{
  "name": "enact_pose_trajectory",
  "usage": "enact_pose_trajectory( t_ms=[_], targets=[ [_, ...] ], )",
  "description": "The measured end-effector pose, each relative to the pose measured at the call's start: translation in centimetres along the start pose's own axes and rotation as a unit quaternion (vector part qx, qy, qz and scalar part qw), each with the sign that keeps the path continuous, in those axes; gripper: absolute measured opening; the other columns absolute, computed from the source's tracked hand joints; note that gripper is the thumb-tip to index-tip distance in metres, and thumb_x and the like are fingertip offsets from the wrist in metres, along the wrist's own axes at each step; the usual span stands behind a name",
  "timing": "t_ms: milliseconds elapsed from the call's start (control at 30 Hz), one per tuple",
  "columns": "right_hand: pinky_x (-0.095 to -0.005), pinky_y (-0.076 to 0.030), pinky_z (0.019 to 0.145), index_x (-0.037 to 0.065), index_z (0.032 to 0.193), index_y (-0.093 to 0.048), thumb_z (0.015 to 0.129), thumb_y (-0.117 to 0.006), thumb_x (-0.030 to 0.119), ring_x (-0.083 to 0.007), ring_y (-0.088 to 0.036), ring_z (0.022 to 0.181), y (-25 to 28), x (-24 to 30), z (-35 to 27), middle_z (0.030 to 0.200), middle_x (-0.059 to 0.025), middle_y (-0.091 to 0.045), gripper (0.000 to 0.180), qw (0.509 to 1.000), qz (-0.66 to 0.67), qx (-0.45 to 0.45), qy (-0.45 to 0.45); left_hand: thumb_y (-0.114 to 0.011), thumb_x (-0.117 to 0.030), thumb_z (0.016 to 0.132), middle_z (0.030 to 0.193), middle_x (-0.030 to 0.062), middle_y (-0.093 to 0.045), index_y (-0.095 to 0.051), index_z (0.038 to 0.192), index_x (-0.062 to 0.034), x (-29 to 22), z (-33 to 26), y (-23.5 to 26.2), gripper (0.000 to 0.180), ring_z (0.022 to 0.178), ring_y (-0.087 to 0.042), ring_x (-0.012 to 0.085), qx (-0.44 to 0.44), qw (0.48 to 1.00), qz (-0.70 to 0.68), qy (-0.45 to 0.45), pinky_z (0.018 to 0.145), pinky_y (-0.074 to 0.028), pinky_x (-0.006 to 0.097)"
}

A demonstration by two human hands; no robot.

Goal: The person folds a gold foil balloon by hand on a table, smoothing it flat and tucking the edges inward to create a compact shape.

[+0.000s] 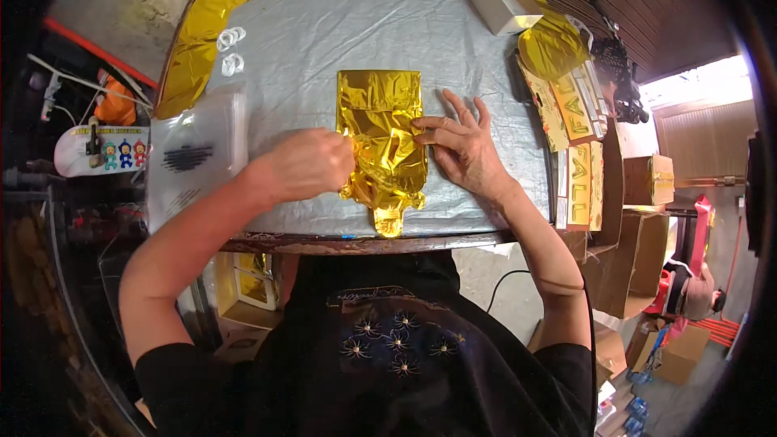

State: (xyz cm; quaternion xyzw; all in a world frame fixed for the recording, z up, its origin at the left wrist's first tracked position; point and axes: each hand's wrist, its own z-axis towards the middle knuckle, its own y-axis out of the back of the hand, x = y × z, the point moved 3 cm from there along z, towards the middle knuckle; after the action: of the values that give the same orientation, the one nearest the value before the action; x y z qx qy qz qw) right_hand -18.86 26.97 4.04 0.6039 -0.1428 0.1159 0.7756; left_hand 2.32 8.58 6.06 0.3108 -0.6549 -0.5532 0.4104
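A gold foil balloon [380,105], folded into a flat, creased rectangle, lies on the grey-covered table in front of me. Its near end narrows to a short tab close to the table's edge. My left hand [314,162] is closed in a fist at the balloon's left side, gripping crumpled foil there; its fingertips are hidden. At the right side, my right hand [468,146] has its fingers spread, with the index fingertip resting on the foil's edge and the thumb beside it.
Clear plastic bags [198,150] lie at the left, with white ribbon coils [231,50] beyond them. More gold foil [202,44] runs along the far left edge. At the far right stand an open white box [502,4] and printed packaging [579,170]. Cardboard boxes [647,180] are stacked beyond the table.
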Motion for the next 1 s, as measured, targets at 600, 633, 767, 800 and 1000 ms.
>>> enact_pose_trajectory(
  t_ms=[600,633,767,800,1000],
  targets=[
    [-0.065,0.004,0.126,0.016,0.114,-0.079,0.095,-0.075,0.007,-0.0405,-0.035,0.158,-1.8,1.0,-1.1,0.138,-0.001,-0.073,0.022,0.988,0.107,-0.025,-0.111,-0.081,-0.013,0.079,0.109,-0.0076,-0.08,-0.08,0.106,-0.0165,-0.9,-3.1,-1.1,0.027,0.1,-0.067,0.0149,-0.264,0.883,-0.269,0.28,0.096,-0.046,0.036],
    [-0.0688,0.004,0.125,0.018,0.114,-0.079,0.095,-0.075,0.008,-0.0415,-0.035,0.158,-1.8,0.8,-1.1,0.138,0.0,-0.074,0.022,0.987,0.112,-0.026,-0.111,-0.081,-0.013,0.079,0.109,-0.0076,-0.08,-0.08,0.106,-0.0165,-0.8,-3.2,-1.0,0.027,0.1,-0.067,0.0149,-0.264,0.882,-0.27,0.283,0.096,-0.046,0.036],
    [-0.0704,0.006,0.124,0.02,0.111,-0.079,0.094,-0.076,0.009,-0.0409,-0.036,0.157,-1.7,1.0,-0.8,0.136,0.0011,-0.075,0.019,0.982,0.133,-0.03,-0.127,-0.082,-0.014,0.079,0.11,-0.0099,-0.08,-0.081,0.107,-0.0186,-0.8,-3.4,-1.1,0.028,0.1,-0.065,0.0145,-0.265,0.878,-0.266,0.298,0.098,-0.042,0.036],
    [-0.0704,0.006,0.124,0.02,0.111,-0.079,0.094,-0.076,0.009,-0.0409,-0.036,0.157,-1.6,1.1,-0.8,0.136,0.0011,-0.075,0.019,0.982,0.134,-0.028,-0.127,-0.082,-0.015,0.08,0.11,-0.0099,-0.08,-0.081,0.107,-0.0188,-0.9,-3.4,-1.2,0.027,0.1,-0.065,0.0148,-0.267,0.88,-0.256,0.297,0.098,-0.041,0.036],
    [-0.0609,0.011,0.127,0.014,0.11,-0.082,0.097,-0.075,0.014,-0.0373,-0.031,0.16,-1.9,0.2,-0.7,0.137,0.0007,-0.074,0.015,0.971,0.184,-0.021,-0.15,-0.079,-0.008,0.084,0.115,-0.0079,-0.081,-0.083,0.107,-0.0174,-1.0,-3.5,-1.6,0.025,0.111,-0.064,0.0182,-0.249,0.855,-0.299,0.344,0.102,-0.039,0.037]
  ],
)
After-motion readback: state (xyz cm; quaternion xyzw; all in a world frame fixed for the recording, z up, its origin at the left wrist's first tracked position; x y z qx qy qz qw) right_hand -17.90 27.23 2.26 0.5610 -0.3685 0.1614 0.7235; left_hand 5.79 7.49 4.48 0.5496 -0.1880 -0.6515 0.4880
